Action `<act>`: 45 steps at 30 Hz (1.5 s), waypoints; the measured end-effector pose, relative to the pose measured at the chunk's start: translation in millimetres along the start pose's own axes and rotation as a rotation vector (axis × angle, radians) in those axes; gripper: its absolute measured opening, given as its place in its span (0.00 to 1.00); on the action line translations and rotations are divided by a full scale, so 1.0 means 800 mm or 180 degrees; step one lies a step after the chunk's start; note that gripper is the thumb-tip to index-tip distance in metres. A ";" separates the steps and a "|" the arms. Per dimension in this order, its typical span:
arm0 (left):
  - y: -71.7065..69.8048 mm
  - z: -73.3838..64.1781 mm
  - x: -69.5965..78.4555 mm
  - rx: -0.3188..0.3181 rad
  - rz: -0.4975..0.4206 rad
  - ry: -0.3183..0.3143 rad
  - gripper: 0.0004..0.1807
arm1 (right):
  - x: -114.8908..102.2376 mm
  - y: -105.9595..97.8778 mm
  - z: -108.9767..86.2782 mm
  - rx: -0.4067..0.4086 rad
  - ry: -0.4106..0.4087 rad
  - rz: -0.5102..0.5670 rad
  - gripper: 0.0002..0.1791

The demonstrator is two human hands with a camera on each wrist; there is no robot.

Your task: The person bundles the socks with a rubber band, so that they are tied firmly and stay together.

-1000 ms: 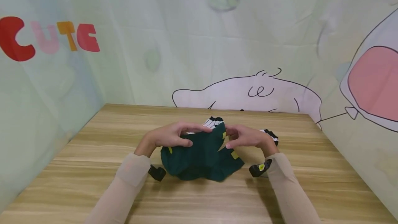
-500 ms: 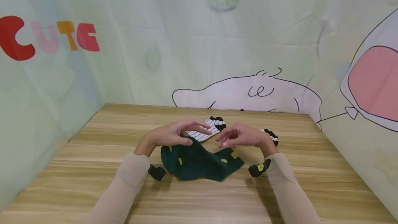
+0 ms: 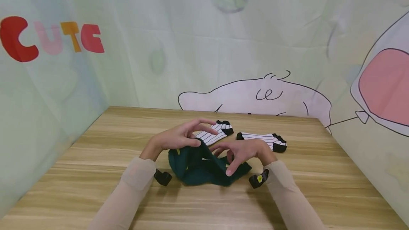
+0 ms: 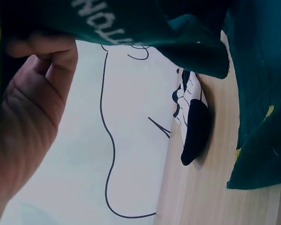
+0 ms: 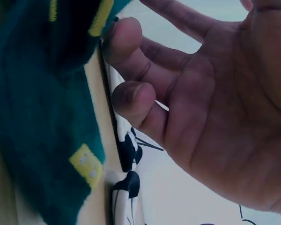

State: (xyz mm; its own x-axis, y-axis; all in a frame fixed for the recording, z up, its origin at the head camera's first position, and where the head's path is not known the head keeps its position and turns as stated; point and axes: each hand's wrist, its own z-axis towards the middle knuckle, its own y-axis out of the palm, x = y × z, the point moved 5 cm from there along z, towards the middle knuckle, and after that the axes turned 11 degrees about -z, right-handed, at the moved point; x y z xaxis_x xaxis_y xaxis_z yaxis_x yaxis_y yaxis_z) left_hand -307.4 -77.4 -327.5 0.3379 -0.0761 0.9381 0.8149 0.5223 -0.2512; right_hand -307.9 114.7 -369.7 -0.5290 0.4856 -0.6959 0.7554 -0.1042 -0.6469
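The green cloth [image 3: 198, 176] is pinched, partly lifted, in the left hand [image 3: 177, 136]; the right hand [image 3: 243, 152], fingers loose, has just dipped over it, bringing both hands together there. Two striped socks [image 3: 258, 137] lie towards the worktop's [image 3: 319, 180] far edge.

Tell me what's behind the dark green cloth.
A striped sock, partly covered by the left hand, and another sock, partly covered by the right hand, lie there. Anything under the cloth is hidden.

One sock [image 3: 218, 135] lies left of another sock [image 3: 270, 139] — both behind the cloth [image 3: 201, 176].
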 end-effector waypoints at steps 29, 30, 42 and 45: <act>-0.018 -0.015 0.018 0.0420 -0.0056 0.0171 0.35 | 0.009 -0.009 0.002 0.0558 -0.0231 -0.0127 0.22; -0.019 -0.016 0.019 0.0446 -0.0048 0.0161 0.35 | 0.010 -0.012 0.000 0.0611 -0.0238 -0.0106 0.21; -0.027 -0.023 0.016 0.0505 0.0089 -0.0075 0.35 | 0.013 -0.034 -0.037 0.0921 -0.0131 0.0633 0.16; -0.027 -0.025 0.013 0.0425 0.0092 -0.0177 0.35 | 0.011 -0.038 -0.045 0.0945 -0.0273 0.0707 0.14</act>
State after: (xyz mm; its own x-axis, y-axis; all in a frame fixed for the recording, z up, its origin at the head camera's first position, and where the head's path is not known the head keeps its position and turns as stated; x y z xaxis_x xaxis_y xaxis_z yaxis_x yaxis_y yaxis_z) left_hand -312.1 -106.2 -316.7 0.3308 -0.0143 0.9436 0.7341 0.6322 -0.2478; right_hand -322.1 153.6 -344.9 -0.4049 0.3499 -0.8448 0.7171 -0.4518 -0.5308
